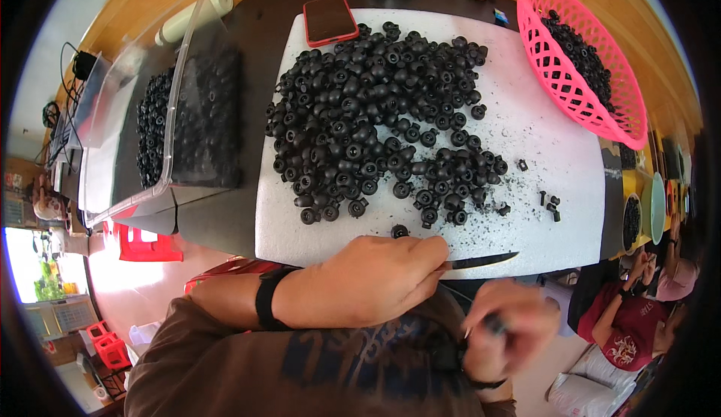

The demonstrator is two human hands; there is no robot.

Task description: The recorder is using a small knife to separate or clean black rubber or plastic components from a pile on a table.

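My left hand (387,278) is closed beside the near edge of a white foam board (278,233). From its fingers a knife (484,261) with a dark, narrow blade points right. One black round plastic part (399,231) rests just beyond my knuckles. My right hand (511,327), smeared by motion, is off the board's near edge at lower right. Between its fingers shows another black round part (494,323), its details blurred. A large heap of similar black parts (353,101), with round sockets, covers the board's middle.
Small black scraps (550,203) and crumbs lie on the board's right side. A pink basket (631,128) of black pieces stands far right, a clear plastic bin (169,165) of parts at left. A phone (330,20) lies at the board's far edge. Another person (627,327) sits at right.
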